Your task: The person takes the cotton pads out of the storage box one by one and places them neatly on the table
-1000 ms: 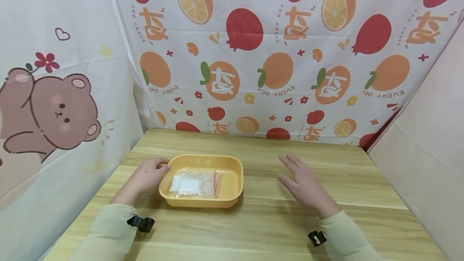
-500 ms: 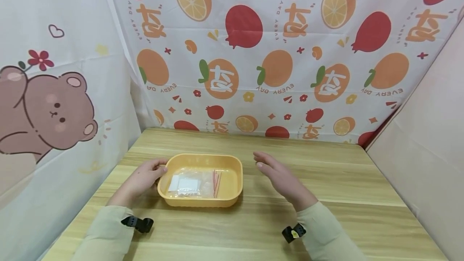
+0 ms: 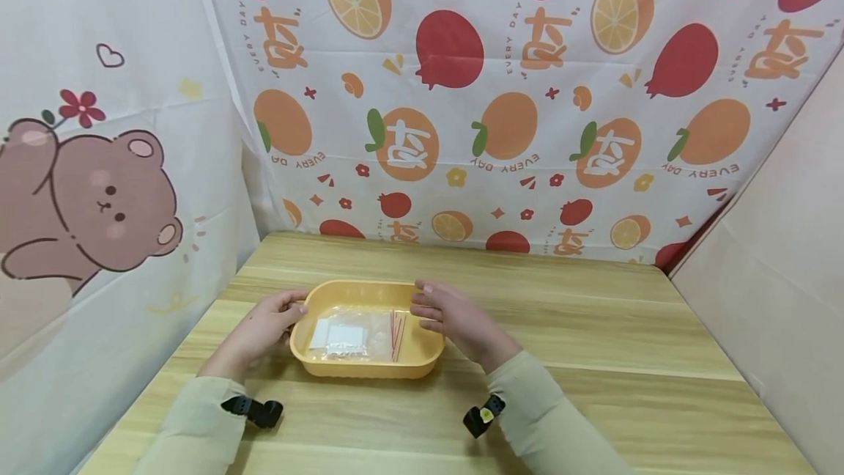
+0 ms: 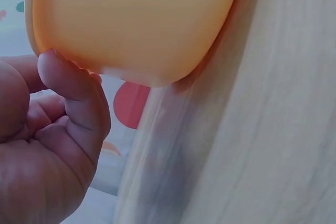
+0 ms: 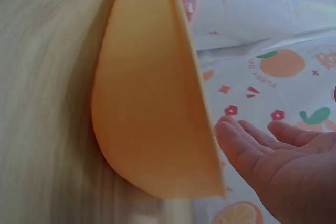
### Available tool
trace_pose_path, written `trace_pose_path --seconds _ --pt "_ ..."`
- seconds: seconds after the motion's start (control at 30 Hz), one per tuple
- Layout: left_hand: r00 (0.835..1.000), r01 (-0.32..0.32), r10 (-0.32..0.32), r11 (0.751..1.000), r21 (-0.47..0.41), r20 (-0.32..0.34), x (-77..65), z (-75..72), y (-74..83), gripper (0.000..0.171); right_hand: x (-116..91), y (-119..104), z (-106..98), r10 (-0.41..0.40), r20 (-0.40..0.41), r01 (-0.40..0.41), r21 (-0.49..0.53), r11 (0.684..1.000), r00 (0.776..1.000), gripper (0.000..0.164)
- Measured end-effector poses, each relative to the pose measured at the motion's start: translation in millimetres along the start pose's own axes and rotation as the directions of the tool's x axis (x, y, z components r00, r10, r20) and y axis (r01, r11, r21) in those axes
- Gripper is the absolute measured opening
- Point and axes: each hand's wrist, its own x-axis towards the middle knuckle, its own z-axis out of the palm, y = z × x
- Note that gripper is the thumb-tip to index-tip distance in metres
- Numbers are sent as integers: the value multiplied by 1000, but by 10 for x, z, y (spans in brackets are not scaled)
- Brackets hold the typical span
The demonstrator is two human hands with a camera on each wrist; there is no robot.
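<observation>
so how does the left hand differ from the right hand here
The left hand grips one end of the yellow plastic tray; the right hand, by the other end, grips nothing. The left hand is curled; the right hand is straighter. Both come out of pale sleeves.

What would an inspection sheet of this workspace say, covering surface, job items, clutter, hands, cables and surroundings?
Surface: wood-grain table, level with the tray standing on it.
Job items: yellow tray, upright; inside lies clear plastic bagging with red lines and white patches, bag count unclear.
Clutter: nothing seen.
Left hand: grips the tray's left end, thumb at the rim.
Right hand: fingers relaxed at the tray's right end; contact cannot be told.
Cables: nothing seen.
Surroundings: fruit-print sheet behind, bear-print sheet at left, plain pale sheet at right.
</observation>
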Motion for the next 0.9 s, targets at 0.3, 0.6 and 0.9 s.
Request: trace_pose_path --seconds 0.3,0.6,0.9 --pt "999 -5 4 1000 -31 -34 -2 23 -30 49 210 99 221 84 -82 -82 31 996 993 62" --pt "999 -10 10 1000 -16 -41 3 27 -31 49 290 116 349 147 -88 -145 20 989 985 56" --pt "999 -34 34 999 2 -37 6 18 -38 48 390 183 399 194 -127 -194 12 981 973 60"
